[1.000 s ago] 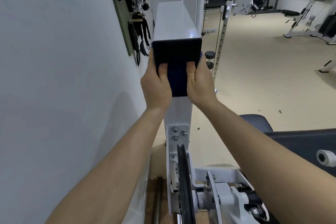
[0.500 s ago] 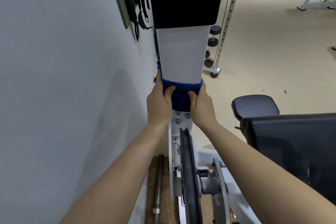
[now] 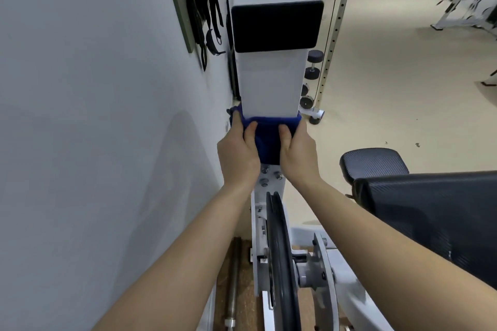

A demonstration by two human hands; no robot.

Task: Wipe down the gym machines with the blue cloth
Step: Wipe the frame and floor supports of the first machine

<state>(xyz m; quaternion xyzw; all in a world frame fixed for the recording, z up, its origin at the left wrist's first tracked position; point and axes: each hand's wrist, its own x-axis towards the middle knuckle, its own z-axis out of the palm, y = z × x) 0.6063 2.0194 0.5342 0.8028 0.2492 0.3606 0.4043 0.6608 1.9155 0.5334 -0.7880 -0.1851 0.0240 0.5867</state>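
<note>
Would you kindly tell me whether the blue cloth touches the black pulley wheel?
Apart. The head view shows a bolted white plate between the blue cloth and the black pulley wheel.

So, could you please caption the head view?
The left hand and right hand grip the blue cloth around the white column.

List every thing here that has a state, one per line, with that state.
blue cloth, wrapped round the front of the white column, gripped at both ends.
left hand, grips the cloth's left end.
right hand, grips the cloth's right end.
black cap, fitted on the column's top end.
straps, hanging from the wall board.
</note>
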